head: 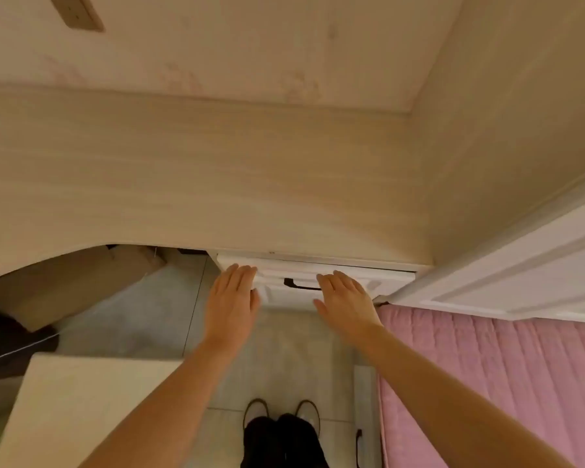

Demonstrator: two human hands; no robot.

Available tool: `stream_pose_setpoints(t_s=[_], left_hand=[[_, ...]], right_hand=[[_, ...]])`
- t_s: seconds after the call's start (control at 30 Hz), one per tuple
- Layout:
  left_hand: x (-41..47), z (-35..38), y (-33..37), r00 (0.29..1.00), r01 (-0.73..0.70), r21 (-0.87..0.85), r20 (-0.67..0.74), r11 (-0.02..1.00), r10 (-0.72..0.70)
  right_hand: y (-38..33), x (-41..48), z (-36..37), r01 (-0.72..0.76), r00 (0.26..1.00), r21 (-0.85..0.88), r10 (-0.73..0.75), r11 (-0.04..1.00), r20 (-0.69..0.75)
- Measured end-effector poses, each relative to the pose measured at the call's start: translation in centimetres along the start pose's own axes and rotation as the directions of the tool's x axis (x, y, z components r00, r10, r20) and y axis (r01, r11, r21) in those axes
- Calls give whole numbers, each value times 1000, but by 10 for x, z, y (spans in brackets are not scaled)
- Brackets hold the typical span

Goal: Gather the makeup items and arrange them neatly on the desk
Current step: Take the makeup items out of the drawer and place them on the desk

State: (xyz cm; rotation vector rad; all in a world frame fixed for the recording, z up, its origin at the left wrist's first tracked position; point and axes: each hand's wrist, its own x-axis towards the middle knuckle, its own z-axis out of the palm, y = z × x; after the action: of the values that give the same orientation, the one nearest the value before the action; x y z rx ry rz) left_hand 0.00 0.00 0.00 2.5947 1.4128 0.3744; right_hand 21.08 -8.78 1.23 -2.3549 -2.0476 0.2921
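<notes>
A light wood-grain desk [196,170] fills the upper half of the head view, and I see no makeup items on it. Under its front edge sits a white drawer [379,284] with a dark handle [301,284]. My left hand [232,298] lies flat with straight fingers against the drawer's left end. My right hand [345,298] lies flat with straight fingers on the drawer front, just right of the handle. Neither hand holds anything.
A pink quilted bed [493,383] runs along the right, with a white panel [507,278] above it. A pale stool or box [81,410] stands at lower left. Cardboard boxes [81,282] sit under the desk. My feet [281,413] stand on grey floor tiles.
</notes>
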Motion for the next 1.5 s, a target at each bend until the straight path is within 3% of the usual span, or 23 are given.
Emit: stream_pose_setpoints(t_s=[0.1,0.37,0.6,0.97,1.1,1.23,1.3,1.5], left_hand=[[11,27,-12,999,-24,28,32,999,23],[14,58,-28,996,-28,6,90,1000,28],[20,59,-30,997,-34,20,72,999,33],[27,61,-29,996,-57,-9,70,998,58],[20,61,-25,997,-34,-14,72,999,35],[22,58,-22,995,4,-34,95,999,-1],[24,56,-19,994,17,-39,109,999,-13],[27,56,-17,987,-3,-19,162,1000,6]], right_hand=[[-2,14,36,31,997,55,-35,998,69],[-19,48,85,-51,955,74,27,996,296],[-24,48,95,-146,941,85,112,986,318],[-30,27,91,-119,936,86,83,989,342],[-32,17,78,-69,974,76,51,995,222],[-28,6,62,-21,992,84,32,996,-125],[-20,5,55,-29,978,70,43,997,-203],[9,9,57,-100,995,-56,98,993,-31]])
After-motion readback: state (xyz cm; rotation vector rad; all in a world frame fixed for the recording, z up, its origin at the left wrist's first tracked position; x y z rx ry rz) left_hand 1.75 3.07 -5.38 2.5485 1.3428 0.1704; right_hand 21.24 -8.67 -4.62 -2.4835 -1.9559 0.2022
